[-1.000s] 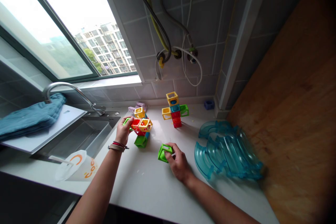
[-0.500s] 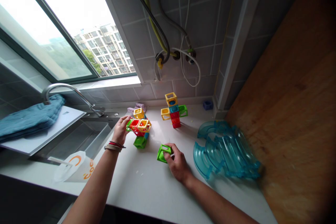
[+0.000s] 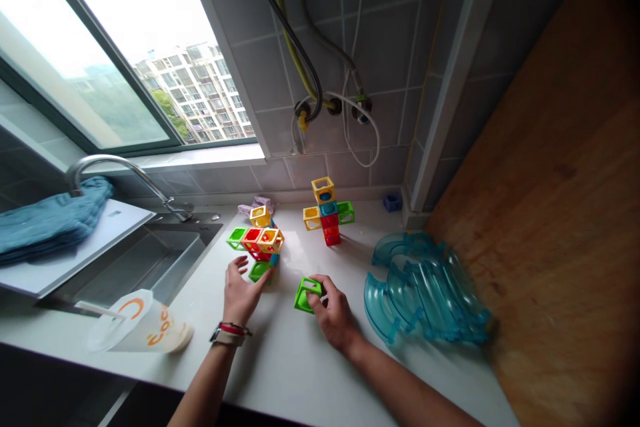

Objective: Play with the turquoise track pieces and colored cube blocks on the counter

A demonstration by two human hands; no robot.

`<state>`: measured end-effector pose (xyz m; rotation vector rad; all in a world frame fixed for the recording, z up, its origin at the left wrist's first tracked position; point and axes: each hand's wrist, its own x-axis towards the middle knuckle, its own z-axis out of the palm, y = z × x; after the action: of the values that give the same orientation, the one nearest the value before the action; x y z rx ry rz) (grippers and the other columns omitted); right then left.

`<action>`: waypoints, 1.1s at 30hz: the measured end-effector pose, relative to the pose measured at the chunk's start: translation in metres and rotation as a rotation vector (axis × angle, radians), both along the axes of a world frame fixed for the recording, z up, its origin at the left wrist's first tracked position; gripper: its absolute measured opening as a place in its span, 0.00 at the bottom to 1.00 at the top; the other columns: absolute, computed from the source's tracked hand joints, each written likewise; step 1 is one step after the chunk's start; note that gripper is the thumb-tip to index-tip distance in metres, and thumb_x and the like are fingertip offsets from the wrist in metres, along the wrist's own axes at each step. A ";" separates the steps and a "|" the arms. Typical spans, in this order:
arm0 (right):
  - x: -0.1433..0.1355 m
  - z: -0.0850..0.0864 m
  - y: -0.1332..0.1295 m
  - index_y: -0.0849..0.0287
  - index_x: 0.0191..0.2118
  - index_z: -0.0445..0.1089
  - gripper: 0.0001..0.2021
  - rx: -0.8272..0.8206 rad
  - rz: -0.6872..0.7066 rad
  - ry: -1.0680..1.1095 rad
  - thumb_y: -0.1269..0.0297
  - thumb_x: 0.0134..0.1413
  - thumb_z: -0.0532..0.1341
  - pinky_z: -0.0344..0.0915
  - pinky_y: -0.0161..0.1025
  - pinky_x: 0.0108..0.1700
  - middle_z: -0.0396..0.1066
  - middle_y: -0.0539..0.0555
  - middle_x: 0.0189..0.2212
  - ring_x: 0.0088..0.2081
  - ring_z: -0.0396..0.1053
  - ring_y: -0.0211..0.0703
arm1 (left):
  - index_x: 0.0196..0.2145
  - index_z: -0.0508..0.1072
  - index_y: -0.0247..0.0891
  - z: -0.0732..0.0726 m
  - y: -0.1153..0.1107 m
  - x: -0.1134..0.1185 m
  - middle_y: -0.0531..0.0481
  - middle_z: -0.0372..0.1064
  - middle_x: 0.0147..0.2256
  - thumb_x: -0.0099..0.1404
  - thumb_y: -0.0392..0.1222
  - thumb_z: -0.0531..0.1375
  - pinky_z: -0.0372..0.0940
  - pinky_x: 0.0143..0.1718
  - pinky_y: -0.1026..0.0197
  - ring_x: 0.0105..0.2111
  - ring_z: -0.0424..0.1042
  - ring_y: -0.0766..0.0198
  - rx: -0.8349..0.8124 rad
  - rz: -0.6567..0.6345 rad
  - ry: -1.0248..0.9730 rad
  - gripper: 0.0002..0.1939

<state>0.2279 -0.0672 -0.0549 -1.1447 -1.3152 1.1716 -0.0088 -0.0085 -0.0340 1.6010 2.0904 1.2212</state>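
Observation:
My right hand (image 3: 336, 315) grips a green cube block (image 3: 307, 294), an open-framed plastic piece, just above the white counter. My left hand (image 3: 243, 290) is spread, its thumb and fingers apart on either side of a lower green block (image 3: 259, 271); whether they touch it I cannot tell. That block sits at the base of a cluster of joined cube blocks (image 3: 253, 239) in green, red, yellow and blue. Behind and to the right stands a second block figure (image 3: 329, 221), upright, with a yellow block on top and red ones below.
Translucent blue curved track pieces (image 3: 425, 293) lie on the right by a wooden board (image 3: 560, 213). To the left are a drink cup (image 3: 145, 328), a sink (image 3: 175, 253) and a faucet (image 3: 125, 163). A dark blue block (image 3: 393, 202) sits in the back corner.
My left hand has left the cluster's left green block and moved down and right to the lower green block. My right hand keeps its green block, almost unmoved.

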 end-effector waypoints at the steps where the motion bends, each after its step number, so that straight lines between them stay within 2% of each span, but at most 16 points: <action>1: 0.000 -0.001 0.000 0.57 0.51 0.71 0.15 0.001 -0.004 0.003 0.59 0.62 0.59 0.66 0.36 0.35 0.75 0.51 0.35 0.32 0.70 0.41 | 0.57 0.65 0.36 0.001 0.006 0.001 0.36 0.72 0.52 0.49 0.60 0.72 0.73 0.48 0.44 0.48 0.76 0.45 -0.022 -0.004 -0.008 0.44; 5: 0.000 -0.003 0.002 0.59 0.52 0.71 0.16 0.001 -0.030 0.038 0.59 0.61 0.60 0.69 0.38 0.38 0.76 0.55 0.42 0.36 0.73 0.43 | 0.54 0.68 0.39 0.012 0.022 -0.005 0.39 0.77 0.47 0.49 0.57 0.72 0.75 0.43 0.48 0.43 0.79 0.47 -0.108 -0.030 -0.078 0.38; 8: 0.000 -0.004 0.003 0.59 0.54 0.71 0.17 0.016 -0.044 0.059 0.60 0.62 0.60 0.72 0.39 0.42 0.75 0.58 0.48 0.41 0.74 0.45 | 0.49 0.73 0.39 0.017 0.024 -0.014 0.38 0.78 0.47 0.49 0.56 0.72 0.74 0.44 0.48 0.43 0.80 0.46 -0.137 -0.076 -0.120 0.32; 11: 0.000 -0.003 0.004 0.58 0.56 0.70 0.18 0.023 -0.056 0.073 0.61 0.62 0.60 0.73 0.40 0.44 0.73 0.59 0.52 0.44 0.75 0.46 | 0.47 0.74 0.38 0.018 0.024 -0.019 0.37 0.78 0.48 0.49 0.57 0.72 0.74 0.44 0.48 0.45 0.79 0.45 -0.147 -0.098 -0.120 0.32; 14: -0.001 -0.004 0.004 0.57 0.58 0.69 0.19 0.041 -0.096 0.080 0.63 0.61 0.60 0.74 0.41 0.46 0.71 0.60 0.54 0.48 0.74 0.48 | 0.48 0.75 0.39 0.017 0.025 -0.016 0.36 0.78 0.49 0.46 0.57 0.74 0.73 0.41 0.49 0.44 0.80 0.44 -0.152 -0.062 -0.099 0.34; 16: -0.001 -0.004 0.004 0.57 0.58 0.69 0.20 0.043 -0.122 0.083 0.64 0.60 0.60 0.74 0.41 0.47 0.71 0.60 0.54 0.49 0.74 0.49 | 0.46 0.76 0.40 0.015 0.028 -0.012 0.37 0.79 0.47 0.46 0.57 0.74 0.73 0.40 0.50 0.42 0.80 0.44 -0.150 -0.027 -0.090 0.32; 19: 0.000 -0.007 0.005 0.58 0.58 0.69 0.22 0.022 -0.117 0.102 0.66 0.57 0.60 0.74 0.42 0.48 0.72 0.60 0.54 0.49 0.75 0.49 | 0.43 0.77 0.41 0.010 0.034 -0.008 0.37 0.80 0.45 0.50 0.57 0.72 0.72 0.44 0.48 0.43 0.80 0.43 -0.138 0.000 -0.084 0.26; 22: 0.000 -0.009 0.007 0.58 0.56 0.70 0.20 0.010 -0.121 0.116 0.66 0.57 0.59 0.74 0.43 0.47 0.74 0.61 0.53 0.47 0.76 0.49 | 0.42 0.78 0.41 0.007 0.037 -0.010 0.37 0.80 0.45 0.53 0.57 0.70 0.70 0.48 0.46 0.47 0.79 0.41 -0.125 -0.030 -0.078 0.23; 26: 0.000 -0.009 0.009 0.58 0.52 0.73 0.17 -0.011 -0.123 0.140 0.63 0.57 0.60 0.75 0.43 0.42 0.78 0.59 0.46 0.40 0.78 0.49 | 0.44 0.80 0.41 0.013 0.034 -0.021 0.41 0.81 0.45 0.53 0.53 0.70 0.71 0.48 0.48 0.47 0.78 0.43 -0.135 -0.200 -0.089 0.23; 29: 0.000 -0.006 0.009 0.58 0.51 0.74 0.17 -0.017 -0.106 0.152 0.62 0.57 0.61 0.75 0.41 0.39 0.79 0.56 0.38 0.36 0.78 0.48 | 0.40 0.82 0.40 0.021 0.028 -0.031 0.43 0.82 0.42 0.51 0.51 0.70 0.72 0.45 0.51 0.44 0.80 0.44 -0.153 -0.335 -0.113 0.20; 33: -0.001 -0.006 0.008 0.58 0.50 0.74 0.16 -0.006 -0.103 0.135 0.63 0.56 0.61 0.74 0.41 0.38 0.79 0.55 0.36 0.35 0.77 0.48 | 0.35 0.82 0.39 0.024 0.021 -0.043 0.43 0.83 0.38 0.48 0.52 0.72 0.73 0.41 0.51 0.38 0.79 0.46 -0.134 -0.402 -0.136 0.18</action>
<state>0.2273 -0.0592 -0.0604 -1.1049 -1.1385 1.1567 -0.0522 0.0122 -0.0098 1.7147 1.6264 0.9980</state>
